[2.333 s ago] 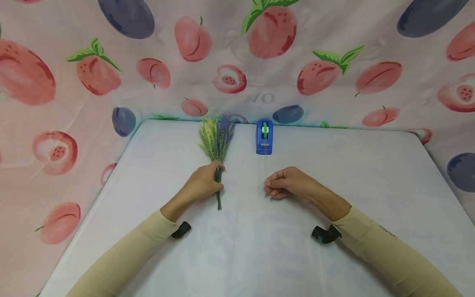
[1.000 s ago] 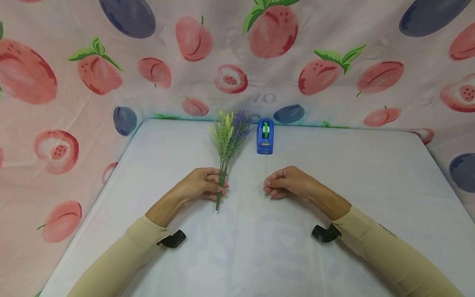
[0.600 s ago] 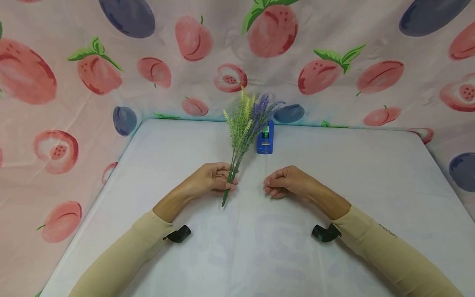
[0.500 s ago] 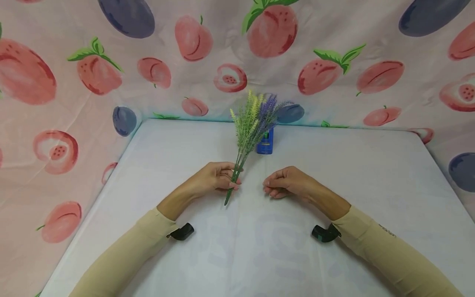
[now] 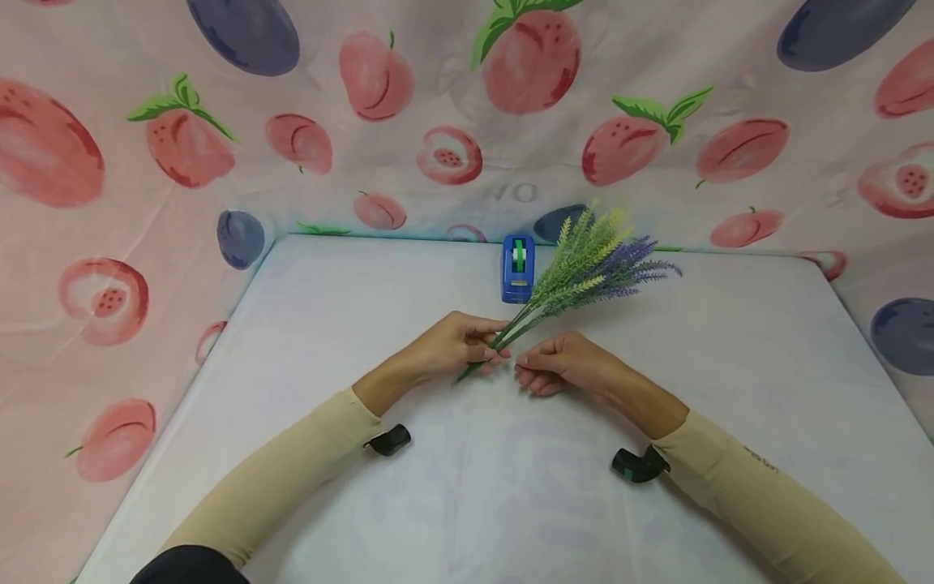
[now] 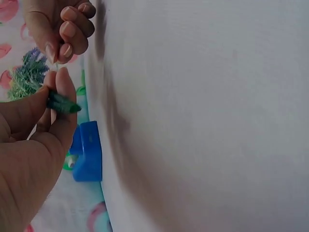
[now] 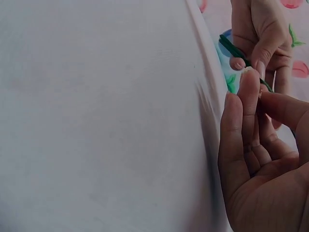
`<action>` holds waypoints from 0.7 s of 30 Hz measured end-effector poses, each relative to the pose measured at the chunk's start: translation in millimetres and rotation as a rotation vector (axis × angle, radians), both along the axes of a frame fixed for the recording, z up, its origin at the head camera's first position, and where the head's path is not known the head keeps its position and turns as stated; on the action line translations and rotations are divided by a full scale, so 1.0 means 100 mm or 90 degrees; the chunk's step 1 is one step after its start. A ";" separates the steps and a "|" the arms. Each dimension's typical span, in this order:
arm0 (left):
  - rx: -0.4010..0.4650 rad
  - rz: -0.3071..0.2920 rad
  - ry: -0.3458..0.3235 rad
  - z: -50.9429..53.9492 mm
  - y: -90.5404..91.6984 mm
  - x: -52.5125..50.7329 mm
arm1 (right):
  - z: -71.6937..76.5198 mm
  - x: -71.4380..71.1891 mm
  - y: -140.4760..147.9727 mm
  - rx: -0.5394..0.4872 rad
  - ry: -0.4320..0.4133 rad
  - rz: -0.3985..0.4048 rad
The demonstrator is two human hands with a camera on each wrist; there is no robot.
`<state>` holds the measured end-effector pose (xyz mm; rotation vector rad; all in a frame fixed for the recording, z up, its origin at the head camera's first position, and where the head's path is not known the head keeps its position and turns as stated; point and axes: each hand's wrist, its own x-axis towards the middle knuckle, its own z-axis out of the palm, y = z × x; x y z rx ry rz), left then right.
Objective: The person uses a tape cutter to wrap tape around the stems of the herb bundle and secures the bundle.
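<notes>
Here, above the table [image 5: 744,341], which spreads wide on both sides, the left hand [image 5: 454,345] pinches the long flowers [image 5: 587,264] by their stems, the tops slanting right toward the far edge, while the right hand [image 5: 567,362] curls near, though I can't tell if it holds anything.

Flowers [image 5: 593,264] yellow-green and purple, stems [image 5: 500,342] green; tape dispenser [image 5: 517,285] blue; backdrop [image 5: 533,150] pink, peach-printed
</notes>
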<state>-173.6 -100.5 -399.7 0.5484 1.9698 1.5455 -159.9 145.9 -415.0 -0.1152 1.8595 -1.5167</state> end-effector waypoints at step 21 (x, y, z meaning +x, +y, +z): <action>0.009 0.071 -0.029 -0.08 0.18 -0.01 | 0.02 0.08 -0.04 0.020 0.037 0.004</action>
